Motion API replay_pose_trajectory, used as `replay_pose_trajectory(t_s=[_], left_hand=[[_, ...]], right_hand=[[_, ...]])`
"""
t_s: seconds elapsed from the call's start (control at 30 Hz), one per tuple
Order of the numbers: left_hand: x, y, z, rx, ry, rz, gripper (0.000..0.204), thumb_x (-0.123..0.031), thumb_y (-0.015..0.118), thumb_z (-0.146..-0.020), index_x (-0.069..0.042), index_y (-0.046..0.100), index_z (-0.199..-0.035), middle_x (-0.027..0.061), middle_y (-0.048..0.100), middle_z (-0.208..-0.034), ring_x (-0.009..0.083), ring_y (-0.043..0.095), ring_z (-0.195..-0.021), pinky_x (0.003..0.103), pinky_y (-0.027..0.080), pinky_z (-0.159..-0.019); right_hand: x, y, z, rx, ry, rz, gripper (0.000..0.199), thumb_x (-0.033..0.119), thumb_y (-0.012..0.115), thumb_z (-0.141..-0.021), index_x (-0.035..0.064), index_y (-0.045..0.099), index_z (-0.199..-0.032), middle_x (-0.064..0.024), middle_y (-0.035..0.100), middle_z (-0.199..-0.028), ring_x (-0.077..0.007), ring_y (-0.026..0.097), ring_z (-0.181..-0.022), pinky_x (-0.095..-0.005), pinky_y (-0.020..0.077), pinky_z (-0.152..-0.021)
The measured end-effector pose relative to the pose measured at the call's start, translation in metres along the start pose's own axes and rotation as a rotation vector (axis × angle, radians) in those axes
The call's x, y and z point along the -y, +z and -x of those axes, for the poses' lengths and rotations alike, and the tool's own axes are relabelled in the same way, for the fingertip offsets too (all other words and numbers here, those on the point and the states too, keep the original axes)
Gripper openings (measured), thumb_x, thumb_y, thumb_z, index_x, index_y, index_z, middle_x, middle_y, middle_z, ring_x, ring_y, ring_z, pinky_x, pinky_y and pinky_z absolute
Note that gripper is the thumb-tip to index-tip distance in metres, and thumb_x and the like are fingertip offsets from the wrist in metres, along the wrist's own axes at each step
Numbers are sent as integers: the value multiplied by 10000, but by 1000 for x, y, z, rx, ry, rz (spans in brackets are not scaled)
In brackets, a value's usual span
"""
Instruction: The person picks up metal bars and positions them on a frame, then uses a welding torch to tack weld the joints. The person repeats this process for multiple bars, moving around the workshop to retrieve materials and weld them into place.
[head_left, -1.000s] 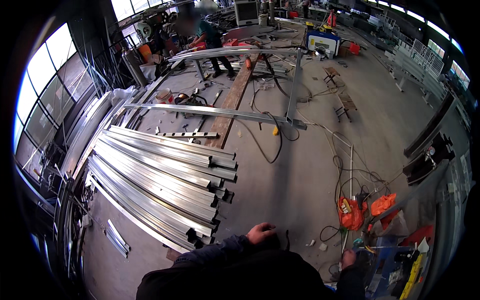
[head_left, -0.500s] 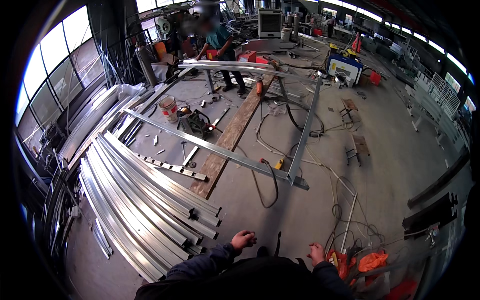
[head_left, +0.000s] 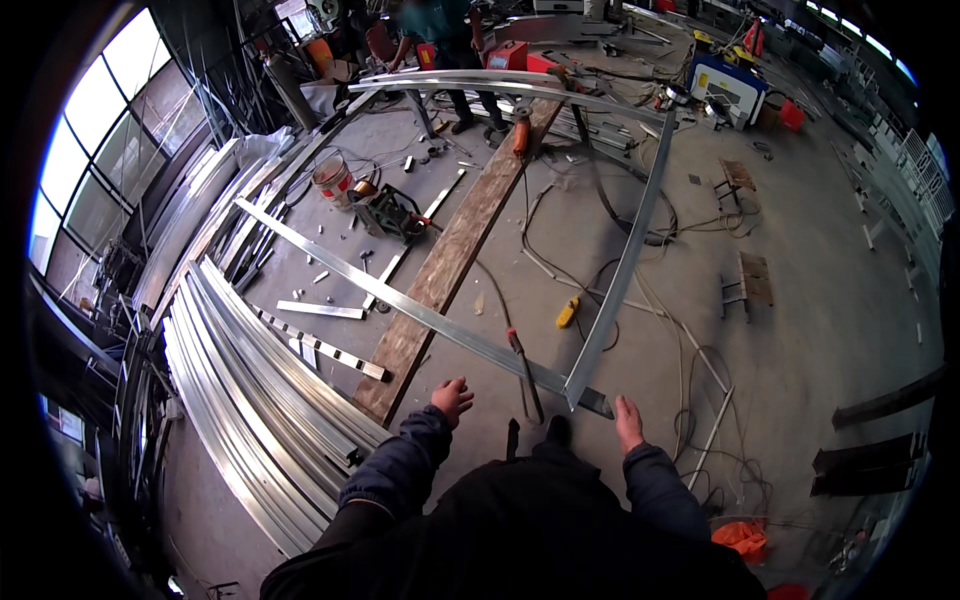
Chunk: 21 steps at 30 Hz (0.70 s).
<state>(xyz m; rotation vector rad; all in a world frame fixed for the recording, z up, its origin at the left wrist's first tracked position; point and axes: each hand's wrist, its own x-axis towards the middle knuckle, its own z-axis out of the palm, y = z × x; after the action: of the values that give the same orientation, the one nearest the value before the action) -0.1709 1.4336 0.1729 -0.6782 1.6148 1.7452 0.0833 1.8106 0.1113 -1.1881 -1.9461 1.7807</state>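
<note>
My left hand (head_left: 453, 400) is held out in front of me, fingers loosely bent and nothing in them. It is apart from the near bar of a large metal frame (head_left: 400, 302). My right hand (head_left: 628, 422) has its fingers stretched forward, also empty. It is close to the frame's near right corner; whether it touches the metal I cannot tell. The frame lies partly over a long wooden plank (head_left: 455, 262). An orange power tool (head_left: 521, 135) stands on the plank's far part. To my left is a stack of long silver metal profiles (head_left: 255, 400).
A person in a green top (head_left: 437, 25) stands behind the frame. Cables and a yellow handheld control (head_left: 567, 312) lie on the floor inside it. A bucket (head_left: 332, 180) and a cut-off machine (head_left: 388, 215) are at left. Two small stools (head_left: 745, 280) stand at right.
The frame's near corner is now closer to me. Both hands have moved up and forward in view; my right hand's fingers have straightened. The profile stack has shifted lower in view.
</note>
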Motion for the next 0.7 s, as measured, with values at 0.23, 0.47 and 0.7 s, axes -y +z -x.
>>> replay_pose_trajectory(t_s=[0.23, 0.47, 0.7], left_hand=[[-54, 19, -84, -118, -77, 93, 703, -393, 665, -1006, -29, 397, -1544, 219, 428, -1571, 398, 570, -1301, 523, 526, -1029], [-70, 26, -161, -109, -332, 206, 1113, -564, 760, -912, -109, 113, -1695, 265, 107, -1740, 474, 247, -1566, 592, 312, -1233], [-71, 34, -225, -104, -399, 332, 963, -675, 756, -868, -200, 371, -1612, 166, 327, -1684, 350, 280, -1567, 584, 188, -1272]], right_hand=[[-10, 25, -103, 235, 271, 67, 785, 654, 426, -1078, -37, 608, -1404, -142, 676, -1286, -225, 626, -1167, -375, 455, -1089], [-5, 42, -119, 394, 304, -2, 756, 621, 435, -1093, -22, 554, -1473, -93, 655, -1350, -200, 600, -1217, -355, 437, -1107], [67, 79, -116, 313, 251, 306, 838, 650, 582, -1002, -69, 513, -1427, -240, 629, -1407, -333, 587, -1330, -416, 452, -1099]])
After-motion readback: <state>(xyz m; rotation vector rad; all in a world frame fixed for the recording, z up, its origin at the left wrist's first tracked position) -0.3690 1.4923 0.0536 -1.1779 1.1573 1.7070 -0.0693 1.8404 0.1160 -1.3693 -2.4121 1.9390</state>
